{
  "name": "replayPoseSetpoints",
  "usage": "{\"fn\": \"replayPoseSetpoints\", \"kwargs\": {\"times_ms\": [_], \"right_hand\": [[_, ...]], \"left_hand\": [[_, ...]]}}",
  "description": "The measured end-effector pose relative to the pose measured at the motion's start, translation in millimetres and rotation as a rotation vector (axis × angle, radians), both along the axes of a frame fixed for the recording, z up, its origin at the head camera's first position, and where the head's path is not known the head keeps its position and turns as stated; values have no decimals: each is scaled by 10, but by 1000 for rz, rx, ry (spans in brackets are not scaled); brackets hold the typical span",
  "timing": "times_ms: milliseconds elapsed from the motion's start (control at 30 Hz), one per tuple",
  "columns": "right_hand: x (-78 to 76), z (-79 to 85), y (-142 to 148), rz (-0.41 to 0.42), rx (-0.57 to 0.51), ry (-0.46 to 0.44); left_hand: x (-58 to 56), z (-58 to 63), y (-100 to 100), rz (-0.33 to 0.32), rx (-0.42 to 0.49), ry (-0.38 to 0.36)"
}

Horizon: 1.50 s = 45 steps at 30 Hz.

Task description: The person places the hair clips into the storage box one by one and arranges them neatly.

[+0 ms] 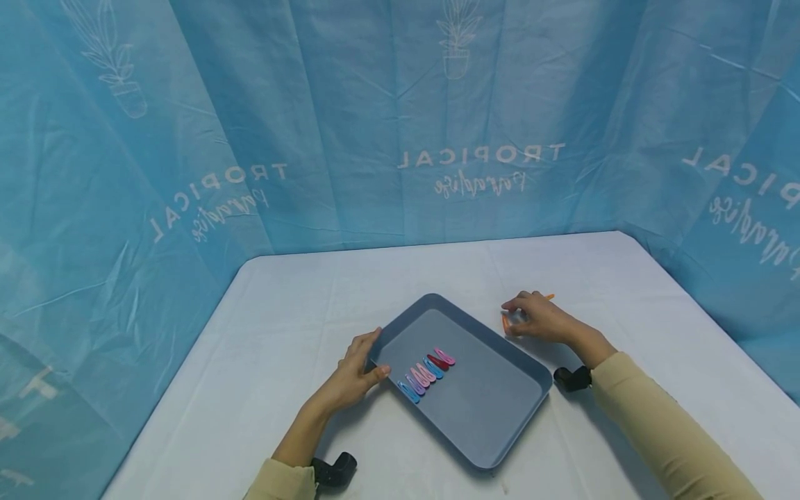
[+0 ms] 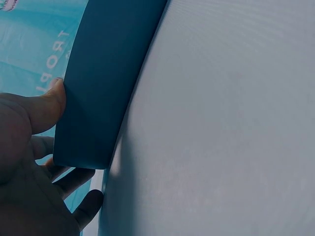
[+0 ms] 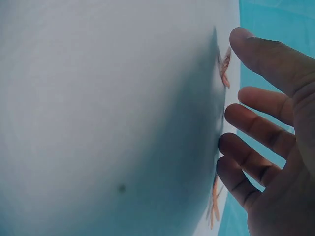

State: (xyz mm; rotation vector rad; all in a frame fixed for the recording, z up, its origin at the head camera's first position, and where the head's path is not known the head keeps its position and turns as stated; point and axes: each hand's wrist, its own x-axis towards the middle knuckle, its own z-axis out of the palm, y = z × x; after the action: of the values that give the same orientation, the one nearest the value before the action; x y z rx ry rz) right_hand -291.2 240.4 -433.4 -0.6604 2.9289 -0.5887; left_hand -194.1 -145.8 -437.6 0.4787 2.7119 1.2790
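Observation:
A grey-blue rectangular tray (image 1: 481, 417) lies at an angle on the table. In it, near the left edge, runs a slanting row of several snap hair clips (image 1: 426, 375) in blue, purple, pink and red. My left hand (image 1: 350, 378) grips the tray's left corner, thumb over the rim and fingers along the outer wall (image 2: 106, 88). Beyond the tray's far right side, my right hand (image 1: 540, 318) hovers low over the table with fingers loosely bent and apart. Orange hair clips lie by it: one clip (image 1: 505, 323) near the thumb, another clip (image 1: 549, 297) past the fingers.
A white cloth (image 1: 300, 305) covers the table. Blue printed curtains (image 1: 350, 139) hang behind it and along both sides. Black camera mounts sit on both wrists, the right mount (image 1: 571, 379) close to the tray's right corner.

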Motion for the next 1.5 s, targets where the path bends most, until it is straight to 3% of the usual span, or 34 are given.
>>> {"fn": "replayPoseSetpoints", "kwargs": {"times_ms": [1100, 1500], "right_hand": [[-30, -79, 15, 3, -12, 26], [2, 25, 37, -31, 0, 36]], "left_hand": [[10, 4, -9, -8, -1, 2], [-1, 3, -6, -13, 11, -7]]}}
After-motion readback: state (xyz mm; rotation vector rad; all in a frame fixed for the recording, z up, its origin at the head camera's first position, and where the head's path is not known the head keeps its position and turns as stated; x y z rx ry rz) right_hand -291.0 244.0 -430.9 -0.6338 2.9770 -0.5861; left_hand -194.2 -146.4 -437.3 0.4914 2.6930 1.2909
